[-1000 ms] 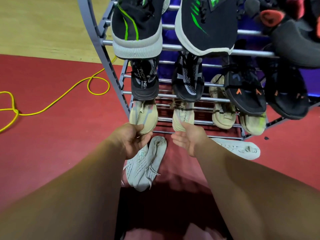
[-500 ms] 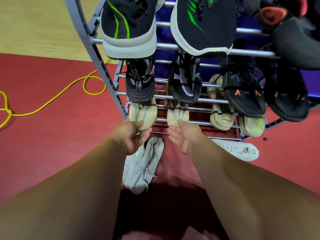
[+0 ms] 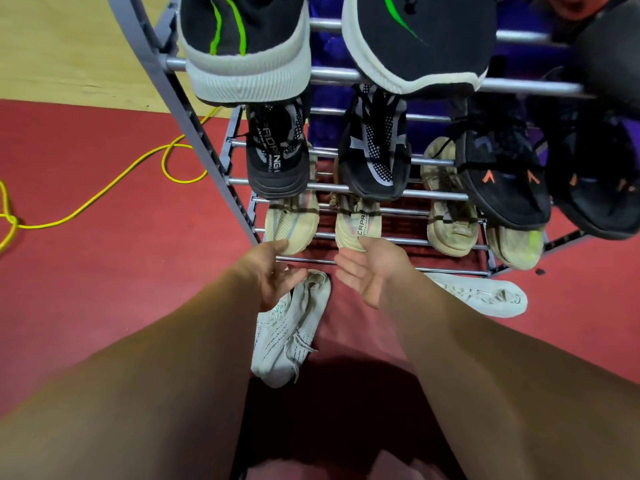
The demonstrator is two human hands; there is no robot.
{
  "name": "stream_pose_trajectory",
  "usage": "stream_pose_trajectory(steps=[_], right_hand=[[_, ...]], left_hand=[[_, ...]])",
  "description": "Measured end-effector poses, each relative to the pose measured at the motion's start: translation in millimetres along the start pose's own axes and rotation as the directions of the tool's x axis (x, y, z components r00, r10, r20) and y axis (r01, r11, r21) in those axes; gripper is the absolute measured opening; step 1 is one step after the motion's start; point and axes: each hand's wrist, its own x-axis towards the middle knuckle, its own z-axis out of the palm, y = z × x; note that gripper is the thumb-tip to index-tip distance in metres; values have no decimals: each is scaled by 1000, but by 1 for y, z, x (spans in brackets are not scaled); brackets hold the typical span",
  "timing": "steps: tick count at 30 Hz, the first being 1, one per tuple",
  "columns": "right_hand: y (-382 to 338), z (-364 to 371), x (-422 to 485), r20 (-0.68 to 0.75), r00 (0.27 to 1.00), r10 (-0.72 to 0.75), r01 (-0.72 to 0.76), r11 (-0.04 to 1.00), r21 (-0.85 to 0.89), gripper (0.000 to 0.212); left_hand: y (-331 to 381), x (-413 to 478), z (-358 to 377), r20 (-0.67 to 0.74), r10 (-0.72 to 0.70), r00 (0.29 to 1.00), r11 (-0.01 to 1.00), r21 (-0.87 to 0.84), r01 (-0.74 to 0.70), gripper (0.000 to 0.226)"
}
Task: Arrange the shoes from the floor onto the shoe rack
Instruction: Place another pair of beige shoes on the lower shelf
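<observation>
Left hand (image 3: 273, 275) has released the beige shoe (image 3: 292, 225); right hand (image 3: 367, 271) likewise slack-fingered; top shoes (image 3: 249, 46) cropped.

Even, moderately bright indoor light is observed. A dark shadow is cast on the floor (image 3: 86, 271) between the forearms. Wide-angle bending and slight softness are noted at the edges.

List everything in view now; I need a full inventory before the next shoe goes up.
shoe rack: one, grey, centre
green-striped shoes: two, black, top tier
knit shoes: two, black and grey, middle tier, left
orange-marked shoes: two, black, middle tier, right
dark shoe: one, top right corner, cropped
sneakers: four, beige, bottom tier
floor shoes: seemingly three, white, before the rack
cable: one, yellow, red floor, left
left hand: one, open, at leftmost sneaker's toe
right hand: one, open, palm up, at second sneaker's toe
</observation>
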Motion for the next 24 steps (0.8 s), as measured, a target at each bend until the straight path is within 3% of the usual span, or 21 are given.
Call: stream_pose_trajectory(steps=[12, 18, 24], right_hand=[[-2, 3, -2, -8, 1000, -8, 8, 1000, 18, 39], [-7, 3, 1, 28, 999, -18, 17, 999, 52, 41], [-5, -5, 1, 69, 998, 12, -7, 998, -68, 41]], left_hand=[[1, 2, 5, 1, 146, 989, 981, -125, -145, 17], [2, 4, 10, 27, 146, 989, 981, -137, -141, 16], [3, 4, 15, 64, 122, 990, 988, -101, -115, 16]])
